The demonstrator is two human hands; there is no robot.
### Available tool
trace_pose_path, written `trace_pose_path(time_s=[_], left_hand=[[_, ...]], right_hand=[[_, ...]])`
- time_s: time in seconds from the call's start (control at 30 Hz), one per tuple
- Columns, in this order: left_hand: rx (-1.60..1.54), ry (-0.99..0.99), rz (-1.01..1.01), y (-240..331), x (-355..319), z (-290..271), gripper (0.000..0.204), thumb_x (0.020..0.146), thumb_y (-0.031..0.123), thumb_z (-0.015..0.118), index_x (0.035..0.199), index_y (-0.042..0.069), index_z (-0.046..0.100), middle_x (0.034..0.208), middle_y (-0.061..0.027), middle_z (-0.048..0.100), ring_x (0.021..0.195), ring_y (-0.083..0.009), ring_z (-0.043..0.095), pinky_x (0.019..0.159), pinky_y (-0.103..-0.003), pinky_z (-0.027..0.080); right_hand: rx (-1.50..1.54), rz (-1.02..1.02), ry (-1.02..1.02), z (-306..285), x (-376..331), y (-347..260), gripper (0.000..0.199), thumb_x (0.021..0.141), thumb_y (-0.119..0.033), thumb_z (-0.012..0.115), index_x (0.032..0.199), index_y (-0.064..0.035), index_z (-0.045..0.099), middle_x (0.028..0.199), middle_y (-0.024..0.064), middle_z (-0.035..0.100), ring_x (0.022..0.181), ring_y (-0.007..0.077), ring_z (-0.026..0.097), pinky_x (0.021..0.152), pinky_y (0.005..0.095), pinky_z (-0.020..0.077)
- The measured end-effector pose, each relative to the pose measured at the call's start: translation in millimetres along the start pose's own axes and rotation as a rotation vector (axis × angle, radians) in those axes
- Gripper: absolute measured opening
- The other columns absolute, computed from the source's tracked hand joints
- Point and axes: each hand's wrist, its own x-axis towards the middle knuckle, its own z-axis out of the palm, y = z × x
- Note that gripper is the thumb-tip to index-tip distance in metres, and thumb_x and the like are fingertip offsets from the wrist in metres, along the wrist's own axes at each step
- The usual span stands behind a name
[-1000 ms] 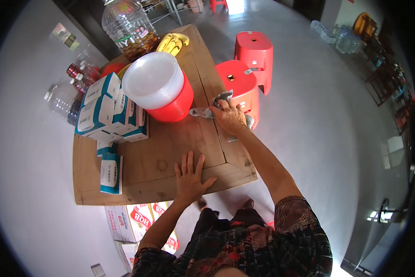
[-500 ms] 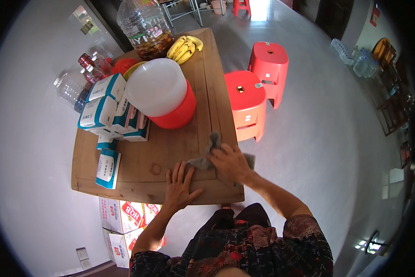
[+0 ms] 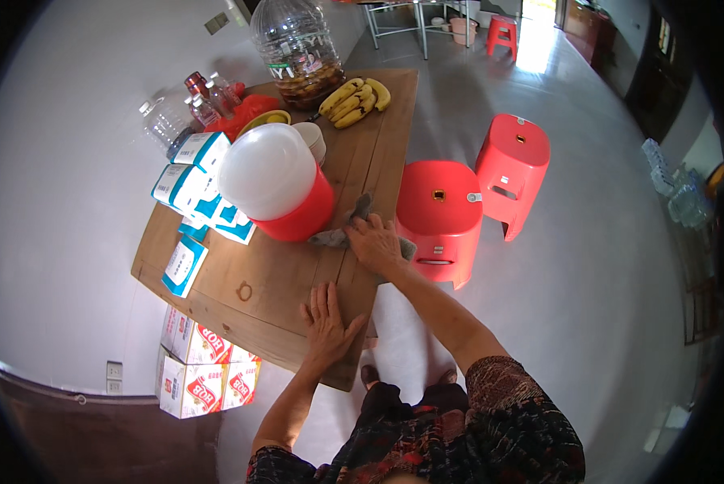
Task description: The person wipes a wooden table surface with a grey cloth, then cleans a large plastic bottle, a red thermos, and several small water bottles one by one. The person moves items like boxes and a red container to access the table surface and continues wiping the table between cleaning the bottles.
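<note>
My right hand point(image 3: 374, 244) presses a crumpled grey cloth point(image 3: 327, 238) onto the wooden table point(image 3: 289, 278) near its right edge. One end of the cloth sticks up past the fingers, and another part hangs out by the table edge. My left hand point(image 3: 327, 329) lies flat on the near right corner of the tabletop, fingers apart, holding nothing. Just left of the cloth stands a red tub point(image 3: 301, 211) with a whitish, translucent container point(image 3: 267, 171) on top. A brown ring mark point(image 3: 243, 291) shows on the wood.
White-and-blue packs point(image 3: 185, 266) are stacked at the table's left. Bananas point(image 3: 354, 102), a white cup point(image 3: 312, 141) and a big clear jug point(image 3: 299, 60) stand farther back. Red stools point(image 3: 438, 210) adjoin the right edge. Cartons point(image 3: 209, 371) sit below the near left edge.
My right hand has pushed the cloth farther away along the right edge, closer to the red tub. My left hand stays flat near the front. The whole view has turned somewhat.
</note>
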Motion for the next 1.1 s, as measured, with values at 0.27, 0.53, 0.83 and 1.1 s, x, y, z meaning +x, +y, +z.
trace_pose_path(time_s=[0.27,0.53,0.83,1.1], left_hand=[[0.141,-0.098,-0.081,23,6,-7,0.096,0.075,0.053,0.064,0.146,0.005,0.021,0.150,-0.0202,0.017,0.140,-0.0355,0.013,0.109,-0.058,0.007],[0.166,-0.098,-0.058,24,7,-10,0.097,0.064,0.057,0.073,0.145,0.023,0.030,0.147,-0.0222,0.018,0.137,-0.0410,0.015,0.107,-0.059,0.011],[0.120,-0.148,-0.092,24,16,-15,0.096,0.061,0.057,0.076,0.143,0.028,0.034,0.148,-0.0212,0.018,0.137,-0.0395,0.016,0.108,-0.058,0.010],[0.185,-0.017,-0.159,43,13,3,0.093,0.066,0.051,0.074,0.141,0.016,0.033,0.145,-0.0242,0.023,0.134,-0.0451,0.018,0.107,-0.061,0.013]], right_hand=[[0.149,-0.107,-0.034,-1,-5,12,0.030,0.080,-0.022,0.056,0.109,-0.0180,0.065,0.104,-0.0026,0.057,0.103,0.0232,0.048,0.074,0.0431,0.0414],[0.128,-0.066,-0.067,15,67,91,0.030,0.081,-0.021,0.056,0.109,-0.0190,0.065,0.111,-0.0021,0.058,0.105,0.0239,0.049,0.079,0.0437,0.0423],[0.009,0.046,-0.036,45,140,198,0.030,0.084,-0.018,0.053,0.113,-0.0165,0.063,0.114,0.0024,0.058,0.106,0.0273,0.050,0.084,0.0492,0.0411],[0.165,0.581,-0.432,1,-8,392,0.022,0.084,-0.016,0.053,0.104,-0.0092,0.060,0.108,0.0122,0.061,0.103,0.0337,0.057,0.081,0.0483,0.0472]])
